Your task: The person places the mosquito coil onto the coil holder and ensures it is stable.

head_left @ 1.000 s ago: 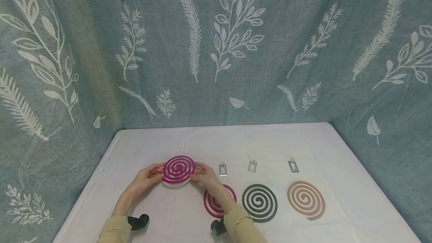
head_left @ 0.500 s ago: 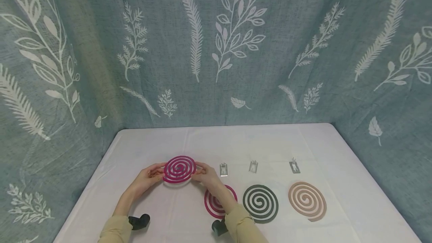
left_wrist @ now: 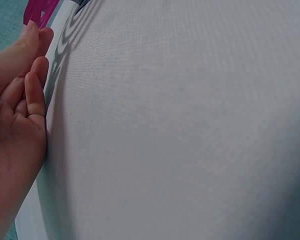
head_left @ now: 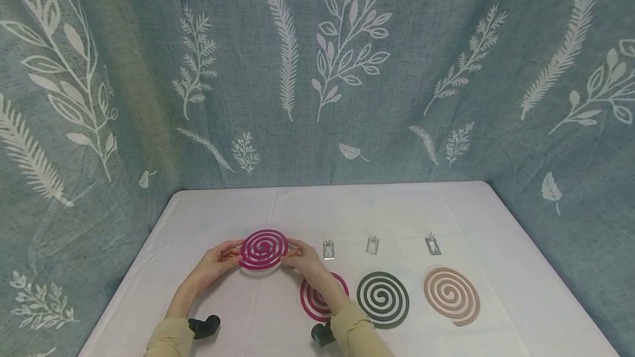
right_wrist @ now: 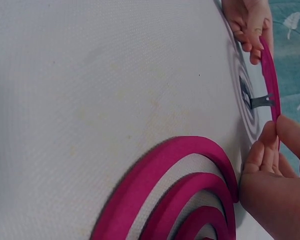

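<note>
Both hands hold a magenta mosquito coil [head_left: 264, 247] raised above the white table, at the left of the middle in the head view. My left hand [head_left: 216, 262] pinches its left edge between thumb and fingers. At the opposite edge, my right hand [head_left: 305, 261] does the same. Seen edge-on in the right wrist view, the coil meets the upright prong of a small metal coil stand [right_wrist: 261, 101] beneath it. A second magenta coil [right_wrist: 119, 205] lies flat on the table, partly hidden by the right forearm in the head view.
A dark green coil [head_left: 382, 295] and a tan coil [head_left: 449, 291] lie flat to the right. Behind the coils are three more metal stands, including a left one [head_left: 329, 257] and a right one [head_left: 428, 245]. Patterned blue-green cloth [head_left: 297, 147] hangs around the table.
</note>
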A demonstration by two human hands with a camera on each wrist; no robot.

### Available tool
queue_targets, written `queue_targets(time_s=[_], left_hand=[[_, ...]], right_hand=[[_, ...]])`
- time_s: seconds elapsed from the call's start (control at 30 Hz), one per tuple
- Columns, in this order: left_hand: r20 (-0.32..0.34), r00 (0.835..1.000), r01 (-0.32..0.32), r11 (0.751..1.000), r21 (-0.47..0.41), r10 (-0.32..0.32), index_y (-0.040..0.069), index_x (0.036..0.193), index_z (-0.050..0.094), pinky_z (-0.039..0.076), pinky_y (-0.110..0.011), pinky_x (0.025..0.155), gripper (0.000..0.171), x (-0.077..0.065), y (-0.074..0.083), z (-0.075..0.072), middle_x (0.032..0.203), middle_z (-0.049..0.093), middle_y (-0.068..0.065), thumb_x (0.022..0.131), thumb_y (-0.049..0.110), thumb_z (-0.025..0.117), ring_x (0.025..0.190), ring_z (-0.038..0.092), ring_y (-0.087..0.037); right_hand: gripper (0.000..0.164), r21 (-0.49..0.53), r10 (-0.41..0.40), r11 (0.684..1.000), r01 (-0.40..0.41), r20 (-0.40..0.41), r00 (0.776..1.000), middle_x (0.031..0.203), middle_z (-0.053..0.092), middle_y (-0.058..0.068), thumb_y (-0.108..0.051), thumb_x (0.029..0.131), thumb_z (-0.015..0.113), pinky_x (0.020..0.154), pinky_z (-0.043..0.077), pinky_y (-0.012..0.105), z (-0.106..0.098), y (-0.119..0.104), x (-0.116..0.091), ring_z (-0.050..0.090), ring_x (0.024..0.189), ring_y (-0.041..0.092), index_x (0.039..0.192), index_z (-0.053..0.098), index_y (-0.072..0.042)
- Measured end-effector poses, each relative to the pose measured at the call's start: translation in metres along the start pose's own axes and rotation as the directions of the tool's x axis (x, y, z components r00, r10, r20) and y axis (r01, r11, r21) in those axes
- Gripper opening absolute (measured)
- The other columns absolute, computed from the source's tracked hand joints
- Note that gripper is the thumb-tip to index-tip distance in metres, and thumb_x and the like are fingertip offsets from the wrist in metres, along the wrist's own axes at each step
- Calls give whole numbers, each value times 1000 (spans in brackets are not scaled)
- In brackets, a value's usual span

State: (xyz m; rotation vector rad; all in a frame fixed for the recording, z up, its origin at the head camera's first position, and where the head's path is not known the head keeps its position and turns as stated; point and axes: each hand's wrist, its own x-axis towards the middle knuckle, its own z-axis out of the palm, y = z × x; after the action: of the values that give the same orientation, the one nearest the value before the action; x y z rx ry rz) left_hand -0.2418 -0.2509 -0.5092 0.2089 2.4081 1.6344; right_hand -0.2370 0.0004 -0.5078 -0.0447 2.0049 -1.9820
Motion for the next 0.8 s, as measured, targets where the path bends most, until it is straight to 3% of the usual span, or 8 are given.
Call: queue_targets(time_s=[0.8], left_hand=[[2,1000,17,1000,2,-17,-5,136,44,48,-11,80,50,1,0,0,114,60,-18,93,14,59,90,55,2]], right_hand=[[55,41,-1,999,0,22,1000,74,54,-5,1,83,65,65,42,18,-2,1,1,50,70,8,135,47,2]])
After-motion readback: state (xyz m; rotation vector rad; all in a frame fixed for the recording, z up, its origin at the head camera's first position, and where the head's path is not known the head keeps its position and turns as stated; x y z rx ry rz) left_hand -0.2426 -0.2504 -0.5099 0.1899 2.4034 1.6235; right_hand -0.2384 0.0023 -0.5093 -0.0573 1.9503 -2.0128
